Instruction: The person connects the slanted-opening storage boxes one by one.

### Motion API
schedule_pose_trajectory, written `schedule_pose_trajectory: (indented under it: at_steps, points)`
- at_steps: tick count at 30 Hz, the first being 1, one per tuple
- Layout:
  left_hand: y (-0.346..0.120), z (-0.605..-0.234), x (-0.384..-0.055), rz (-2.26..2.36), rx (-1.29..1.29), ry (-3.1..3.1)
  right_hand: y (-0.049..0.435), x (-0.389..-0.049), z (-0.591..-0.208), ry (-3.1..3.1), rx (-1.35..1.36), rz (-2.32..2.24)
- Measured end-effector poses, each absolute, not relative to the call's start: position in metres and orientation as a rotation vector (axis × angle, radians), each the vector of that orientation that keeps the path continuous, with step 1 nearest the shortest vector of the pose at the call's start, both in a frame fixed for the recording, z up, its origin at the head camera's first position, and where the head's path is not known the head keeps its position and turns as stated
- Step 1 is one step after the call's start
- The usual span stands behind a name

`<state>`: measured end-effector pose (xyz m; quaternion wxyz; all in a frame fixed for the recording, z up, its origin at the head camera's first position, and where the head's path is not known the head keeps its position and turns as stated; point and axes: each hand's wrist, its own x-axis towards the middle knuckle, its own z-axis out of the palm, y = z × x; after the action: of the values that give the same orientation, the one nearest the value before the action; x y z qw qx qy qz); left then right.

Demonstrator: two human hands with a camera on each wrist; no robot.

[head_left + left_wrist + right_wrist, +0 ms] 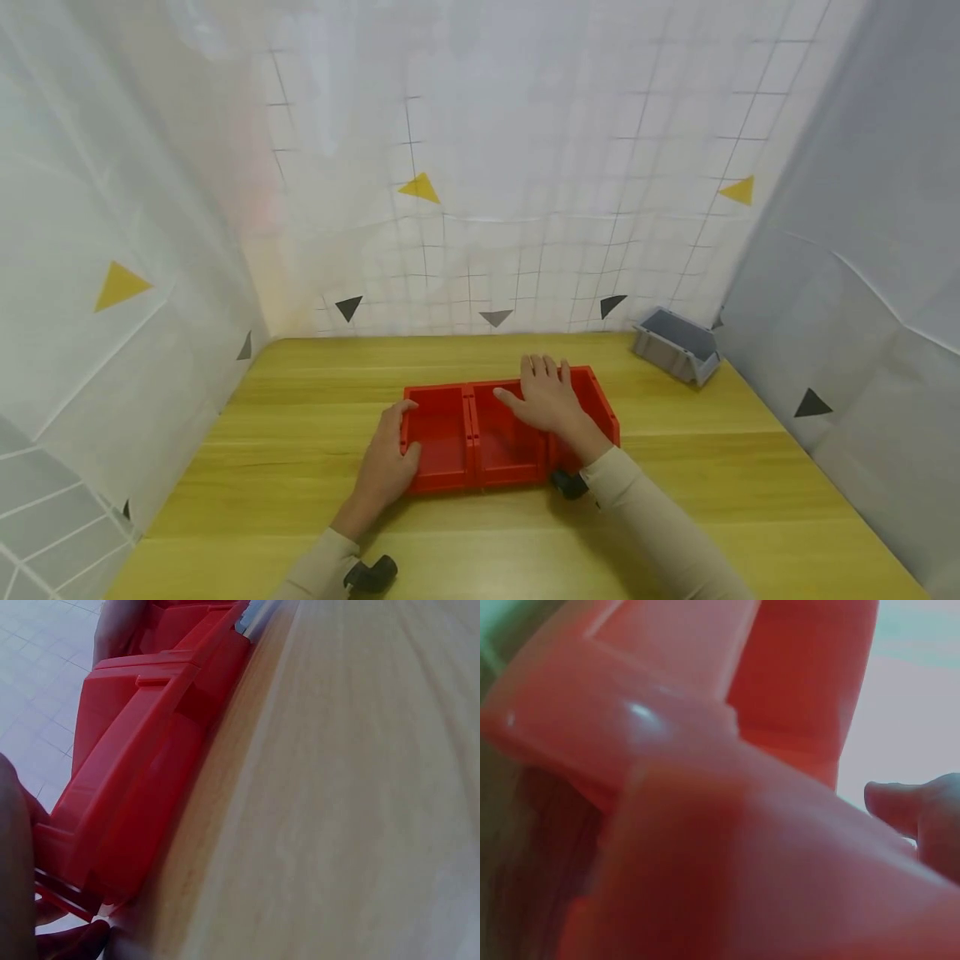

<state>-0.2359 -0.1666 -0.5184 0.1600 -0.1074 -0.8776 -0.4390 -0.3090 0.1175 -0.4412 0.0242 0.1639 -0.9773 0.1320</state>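
Three red plastic bins stand side by side in a row on the table: a left bin (437, 433), a middle bin (504, 454) and a right bin (597, 404). My left hand (387, 460) grips the outer end of the left bin, thumb at the near side and fingers round the far corner. Across the back of the middle and right bins lies my right hand (546, 400), its fingers straight and spread over the back rim. In the right wrist view its thumb (900, 802) shows beside the red plastic. The right forearm hides part of the right bin.
A grey bin (667, 354) sits at the back right of the wooden table (315, 417). White sheets (525, 150) with yellow and dark triangles rise behind and on both sides. A black wrist device (371, 575) is worn at each cuff.
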Motion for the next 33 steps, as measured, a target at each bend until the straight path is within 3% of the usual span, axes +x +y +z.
schedule_pose_trajectory:
  at_steps: [6,19,33]
  points:
    - [-0.165,-0.521,-0.236,-1.274,-0.29,-2.52,0.127,-0.307,-0.44,-2.956,0.506,0.524]
    - [-0.166,-0.517,-0.235,-1.269,-0.283,-2.52,0.21,-0.319,-0.433,-2.99,0.241,0.586]
    - [-0.166,-0.519,-0.236,-1.264,-0.292,-2.516,0.211,-0.315,-0.441,-3.053,0.234,0.669]
